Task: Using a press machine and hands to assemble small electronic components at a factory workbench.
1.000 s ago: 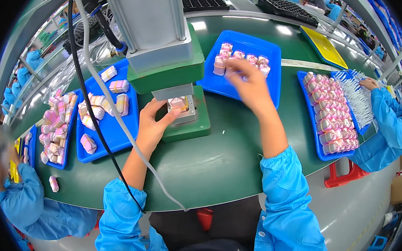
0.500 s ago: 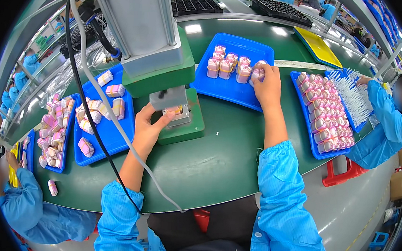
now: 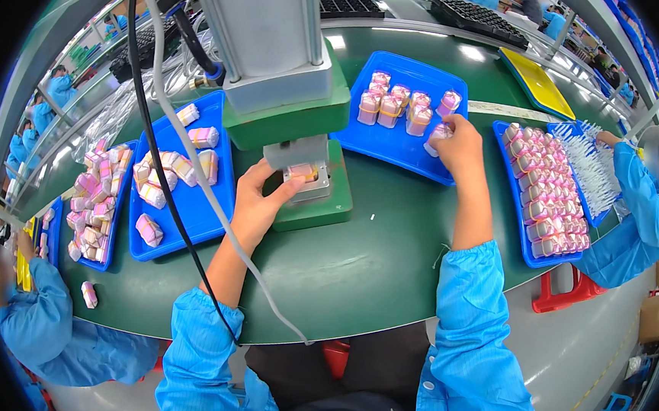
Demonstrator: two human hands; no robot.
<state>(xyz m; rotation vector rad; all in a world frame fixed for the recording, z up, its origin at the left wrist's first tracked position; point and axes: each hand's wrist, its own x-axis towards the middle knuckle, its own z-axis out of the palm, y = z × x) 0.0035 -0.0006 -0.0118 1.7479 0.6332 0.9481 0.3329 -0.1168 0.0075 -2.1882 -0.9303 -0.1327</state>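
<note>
My left hand is at a small bench press, its thumb against a pink-and-white wrapped bundle with a yellow band seated in the metal fixture under the press head. The other fingertips are partly hidden beside that head. Over the near right part of a blue tray, my right hand pinches a similar wrapped bundle between thumb and fingers. Several more bundles stand upright in this tray, and a single one stands just beyond my right fingers.
Left of the press, a blue tray holds loose bundles, with a fuller tray beyond. Cables hang before my left forearm. To the right are a tightly filled tray and a yellow tray. Co-workers sit at both sides.
My right hand has come slightly nearer, with the bundle lower in the tray and apart from the one behind it. My left hand stays at the press fixture. The whole view has shifted slightly.
</note>
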